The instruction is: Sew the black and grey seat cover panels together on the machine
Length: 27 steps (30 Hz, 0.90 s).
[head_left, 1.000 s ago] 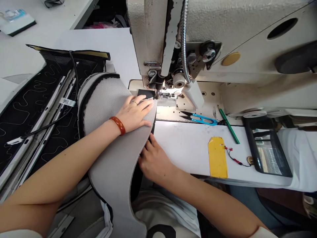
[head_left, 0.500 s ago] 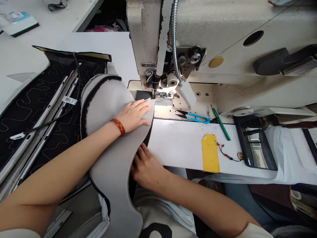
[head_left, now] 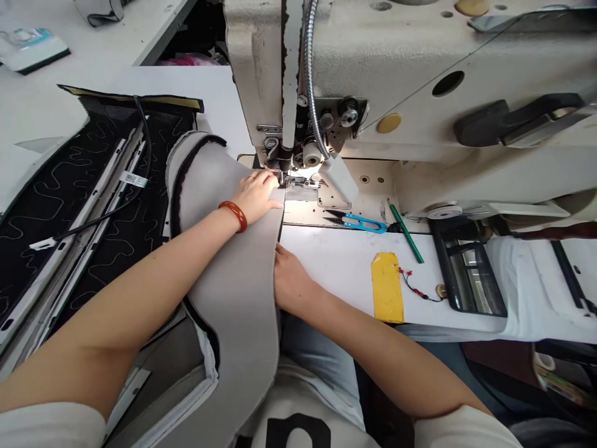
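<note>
A large grey padded fabric panel [head_left: 242, 286] with black edging lies under the sewing machine's needle area [head_left: 282, 177] and drapes down toward my lap. My left hand [head_left: 256, 194], a red bracelet at its wrist, rests flat on top of the panel, its fingertips close to the presser foot. Lower down, my right hand [head_left: 293, 280] grips the panel's right edge; most of its fingers are hidden beneath the fabric. Blue thread snips [head_left: 361, 222] lie on the machine bed to the right of the needle.
Black quilted material [head_left: 112, 242] with long pale strips and a cable lies at left. Right of the panel are a green pen [head_left: 407, 235], a yellow tag [head_left: 387, 287], a beaded cord [head_left: 420, 292] and a black tray [head_left: 471, 280]. The machine head [head_left: 354, 62] overhangs the work.
The grey panel has turned and straightened along the needle line. My left hand has moved forward, nearer the presser foot. My right hand has shifted up and right along the edge. The view has shifted slightly.
</note>
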{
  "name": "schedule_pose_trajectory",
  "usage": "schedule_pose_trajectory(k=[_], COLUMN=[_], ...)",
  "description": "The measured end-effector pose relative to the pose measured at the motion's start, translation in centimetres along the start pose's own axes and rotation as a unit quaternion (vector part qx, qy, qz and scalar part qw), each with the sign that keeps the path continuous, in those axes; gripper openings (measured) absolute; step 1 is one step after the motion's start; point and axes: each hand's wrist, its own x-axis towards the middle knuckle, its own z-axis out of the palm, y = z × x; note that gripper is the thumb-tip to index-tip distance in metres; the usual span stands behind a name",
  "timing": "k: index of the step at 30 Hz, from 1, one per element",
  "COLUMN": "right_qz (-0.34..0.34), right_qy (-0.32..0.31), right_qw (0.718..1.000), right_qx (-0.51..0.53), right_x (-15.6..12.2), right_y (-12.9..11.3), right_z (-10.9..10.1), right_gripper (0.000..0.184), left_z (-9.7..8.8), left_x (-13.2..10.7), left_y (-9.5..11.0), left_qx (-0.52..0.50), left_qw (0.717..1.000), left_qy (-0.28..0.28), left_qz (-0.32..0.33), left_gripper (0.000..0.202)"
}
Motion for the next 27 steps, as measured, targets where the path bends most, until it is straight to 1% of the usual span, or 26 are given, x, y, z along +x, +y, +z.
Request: schedule_pose_trajectory(k=[1,3,6,7,9,11,14,19,23,25,27], right_qz=[0.003,-0.001,-0.046,-0.064,-0.080,-0.075,-0.074,-0.075,-0.057,-0.050,-0.045], right_qy=[0.010,0.021,0.040,0.051,0.075,0.089,0.073,0.017,-0.028,-0.040,-0.039], right_qw=[1.000,1.000,0.998,0.996,0.994,0.993,0.994,0.997,0.998,0.998,0.998], right_qx=[0.000,-0.008,-0.021,-0.019,-0.006,0.008,0.023,0.022,-0.004,-0.018,-0.033], right_x=[-0.1,-0.7,-2.0,-2.4,-2.8,-2.9,-2.6,-1.9,-0.9,-0.4,0.1], right_y=[0.0,-0.6,-2.7,-3.4,-4.2,-4.2,-2.9,-0.9,0.3,1.0,1.7], right_z=[0.1,0.4,0.7,0.9,1.3,1.7,1.8,0.3,-1.0,-1.3,-1.4], right_gripper=[0.019,0.018,0.018,0.019,0.021,0.024,0.025,0.022,0.020,0.020,0.022], left_z=[0.0,0.0,0.1,0.2,0.4,0.6,0.8,0.7,0.4,0.3,0.2], left_x=[-0.7,-2.8,-5.9,-6.5,-6.8,-6.1,-4.6,-2.6,-1.0,0.1,1.2], left_y=[0.4,1.0,1.5,1.5,1.3,1.1,0.9,0.6,0.2,-0.2,-0.4], left_qx=[0.003,-0.002,-0.042,-0.053,-0.060,-0.062,-0.068,-0.072,-0.066,-0.061,-0.054], left_qw=[1.000,1.000,0.998,0.997,0.997,0.997,0.997,0.997,0.997,0.997,0.997], left_qy=[0.011,0.005,-0.043,-0.050,-0.050,-0.042,-0.024,-0.017,-0.025,-0.026,-0.022], left_qz=[-0.014,-0.014,0.034,0.038,0.027,0.018,0.016,-0.003,-0.041,-0.050,-0.047], left_gripper=[0.033,0.030,0.044,0.049,0.053,0.053,0.052,0.047,0.042,0.038,0.036])
